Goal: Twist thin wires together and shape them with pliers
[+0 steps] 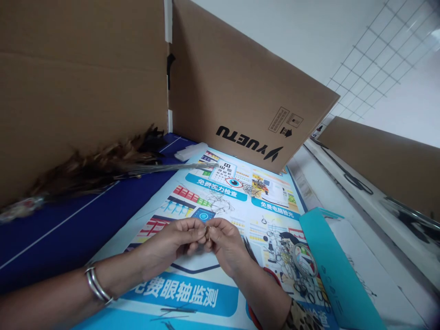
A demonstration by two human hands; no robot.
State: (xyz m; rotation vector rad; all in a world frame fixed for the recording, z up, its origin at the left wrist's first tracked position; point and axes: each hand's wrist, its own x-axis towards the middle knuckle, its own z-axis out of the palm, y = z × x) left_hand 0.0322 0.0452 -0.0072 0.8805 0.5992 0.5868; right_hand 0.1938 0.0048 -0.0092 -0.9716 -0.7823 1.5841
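My left hand (189, 233) and my right hand (222, 238) meet above the printed poster (165, 275). Thumb and fingertips of each are pinched around a small piece of thin, gold-coloured bent wire (207, 233). Its full shape is partly covered by the fingers. Beneath my right forearm lie what look like scissors (271, 274) with red handles, mostly covered by the arm. A tangle of small metal rings and wire pieces (288, 263) spreads to the right of my right hand. Beyond my hands sits a loose clump of fine wire (220, 201).
Cardboard panels (233, 82) wall off the back and left. Brown feathers (99, 165) and a bundle of long thin wires (172, 167) lie on the blue cloth (68, 238). An open turquoise box (337, 270) stands right. Short dark strips (177, 310) lie near the front.
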